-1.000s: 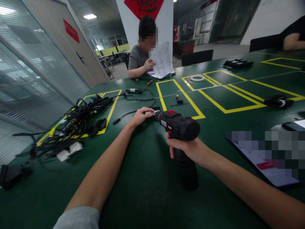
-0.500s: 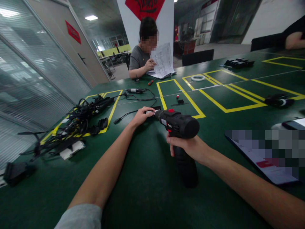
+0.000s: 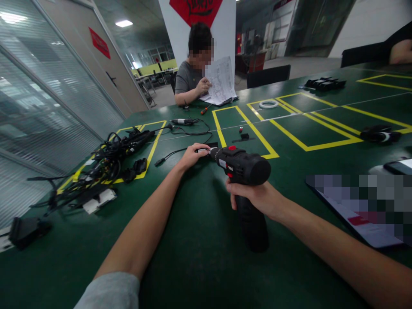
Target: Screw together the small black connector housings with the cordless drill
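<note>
My right hand (image 3: 249, 195) is wrapped round the grip of a black cordless drill (image 3: 241, 165) with red switches. Its chuck points away from me and to the left. At the drill's tip, my left hand (image 3: 192, 155) is closed on a small black part (image 3: 211, 145) with a pale strip, lying on the green table. The fingers and the drill hide most of that part, and whether the bit touches it I cannot tell. A thin black cable (image 3: 172, 153) with a plug end lies beside my left hand.
Tangled black cables (image 3: 112, 159) lie to the left, near a black block (image 3: 24, 231). A tablet (image 3: 350, 214) lies at right. Yellow tape (image 3: 309, 149) marks rectangles on the table (image 3: 199, 240). Across sits a person (image 3: 186, 81) holding papers (image 3: 222, 81); a screwdriver (image 3: 204, 110) lies nearby.
The view has shifted very slightly. Both hands and the drill hold practically the same position.
</note>
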`<action>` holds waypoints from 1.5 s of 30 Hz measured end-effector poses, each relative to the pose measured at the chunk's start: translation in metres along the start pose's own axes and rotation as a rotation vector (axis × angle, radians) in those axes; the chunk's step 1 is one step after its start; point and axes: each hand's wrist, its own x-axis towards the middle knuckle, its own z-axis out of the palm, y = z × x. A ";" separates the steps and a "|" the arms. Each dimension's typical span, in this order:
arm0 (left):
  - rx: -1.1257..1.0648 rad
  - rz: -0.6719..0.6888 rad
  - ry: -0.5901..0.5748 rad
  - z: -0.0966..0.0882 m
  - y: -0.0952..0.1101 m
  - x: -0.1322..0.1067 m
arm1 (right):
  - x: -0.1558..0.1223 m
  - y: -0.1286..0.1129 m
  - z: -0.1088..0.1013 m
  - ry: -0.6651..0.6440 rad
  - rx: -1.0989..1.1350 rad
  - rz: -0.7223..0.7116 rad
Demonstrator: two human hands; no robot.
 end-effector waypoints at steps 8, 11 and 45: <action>0.007 -0.007 0.002 0.000 0.003 -0.001 | -0.001 0.000 0.001 -0.004 0.011 -0.007; 0.001 0.004 -0.005 0.000 0.003 0.000 | -0.001 0.002 0.001 -0.009 0.005 -0.021; -0.038 -0.024 -0.008 0.000 -0.005 0.003 | 0.000 0.002 -0.001 0.004 -0.020 0.003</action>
